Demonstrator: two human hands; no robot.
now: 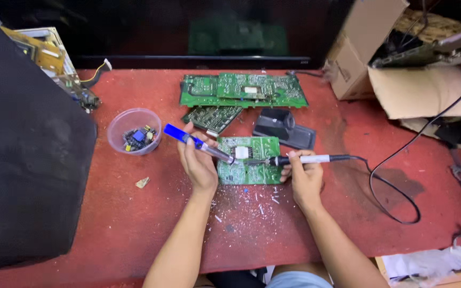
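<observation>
Red work surface (134, 224) filling most of the frame, littered with pale flecks below centre. Black cloth-like sheet (22, 160) covering the left edge. Torn cardboard box (422, 90) at upper right, with a board and wires inside. Stack of green circuit boards (244, 89) at upper centre; a smaller dark board (212, 118) leaning just below its left end. Black angled stand (284, 129) right of that, just above the worked board. Yellowish board with wires (49, 56) at upper left.

Green circuit board (249, 160) at centre of frame, lying flat between both hands, solder side up, a white square patch near its upper middle.

Left hand (198, 162) just left of the board, fingers clenched around a solder sucker (198, 144) with blue plunger and silvery barrel, tip resting at the white patch. Right hand (305, 178) at the board's right edge, fingers grasping a soldering iron (305, 159) with pale grip and black collar, tip pointing left onto the board, near the sucker's tip. Black cable (396, 181) looping from the iron toward the right and up to the box.

Clear plastic bowl (134, 130) at left of centre, holding small loose parts. Small tan scrap (143, 182) below the bowl.
</observation>
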